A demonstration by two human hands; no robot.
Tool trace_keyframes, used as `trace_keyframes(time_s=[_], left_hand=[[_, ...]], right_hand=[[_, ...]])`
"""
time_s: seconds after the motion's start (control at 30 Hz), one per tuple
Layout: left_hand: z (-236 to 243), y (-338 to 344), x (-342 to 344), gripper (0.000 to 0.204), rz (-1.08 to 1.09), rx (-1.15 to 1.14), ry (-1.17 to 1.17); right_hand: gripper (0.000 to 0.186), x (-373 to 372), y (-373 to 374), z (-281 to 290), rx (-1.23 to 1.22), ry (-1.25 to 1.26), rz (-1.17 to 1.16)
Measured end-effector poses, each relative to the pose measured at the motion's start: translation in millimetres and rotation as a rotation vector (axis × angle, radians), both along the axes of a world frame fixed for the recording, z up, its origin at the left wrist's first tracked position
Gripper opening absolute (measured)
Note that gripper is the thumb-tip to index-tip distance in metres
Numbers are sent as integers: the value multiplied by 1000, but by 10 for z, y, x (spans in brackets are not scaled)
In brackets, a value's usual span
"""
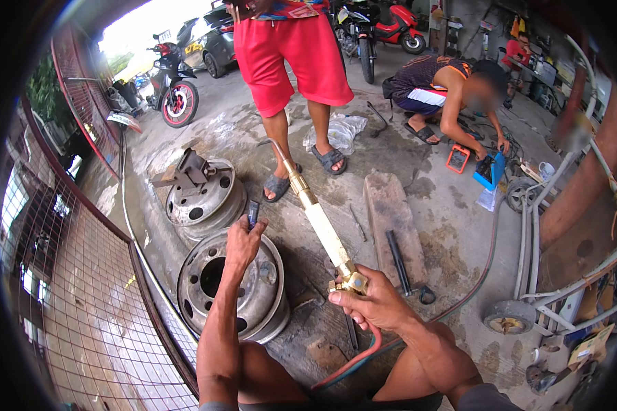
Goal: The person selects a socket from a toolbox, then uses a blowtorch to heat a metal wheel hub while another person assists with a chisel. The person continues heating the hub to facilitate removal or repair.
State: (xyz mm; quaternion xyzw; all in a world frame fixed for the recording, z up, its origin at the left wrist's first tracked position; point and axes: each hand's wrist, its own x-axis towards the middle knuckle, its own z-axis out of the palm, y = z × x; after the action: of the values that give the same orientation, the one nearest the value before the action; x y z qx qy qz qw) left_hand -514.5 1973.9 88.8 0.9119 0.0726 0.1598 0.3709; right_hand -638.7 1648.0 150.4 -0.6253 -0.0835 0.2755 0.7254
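Note:
My right hand [378,301] is closed around the valve end of a brass gas torch [325,236]. The torch slants away to the upper left, its bent tip by a standing person's legs; no flame shows. From its base a red hose [353,362] runs down between my knees. My left hand [243,245] grips a small dark blue object [253,214], perhaps a lighter, above the nearer steel wheel rim [266,301]. Behind that rim lies a second steel wheel rim [216,218], with a rusty metal bracket [193,171] on top.
A person in red shorts [288,58] stands ahead. Another person [445,89] crouches at right beside a blue case [490,171]. A stone slab [391,226] and a dark bar [397,262] lie ahead right. A wheeled cart [528,301] stands right; a mesh gate [89,274] left.

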Motion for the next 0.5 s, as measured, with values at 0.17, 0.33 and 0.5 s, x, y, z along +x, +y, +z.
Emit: trace_keyframes(time_s=[0.17, 0.33, 0.5], left_hand=[[38, 35, -73, 46, -97, 7, 103], [194, 199, -188, 34, -23, -241, 216], [-24, 600, -736, 28, 54, -123, 176]], right_hand=[[31, -6, -49, -43, -11, 1, -15], [30, -106, -101, -84, -30, 61, -6], [28, -274, -94, -53, -93, 147, 107]])
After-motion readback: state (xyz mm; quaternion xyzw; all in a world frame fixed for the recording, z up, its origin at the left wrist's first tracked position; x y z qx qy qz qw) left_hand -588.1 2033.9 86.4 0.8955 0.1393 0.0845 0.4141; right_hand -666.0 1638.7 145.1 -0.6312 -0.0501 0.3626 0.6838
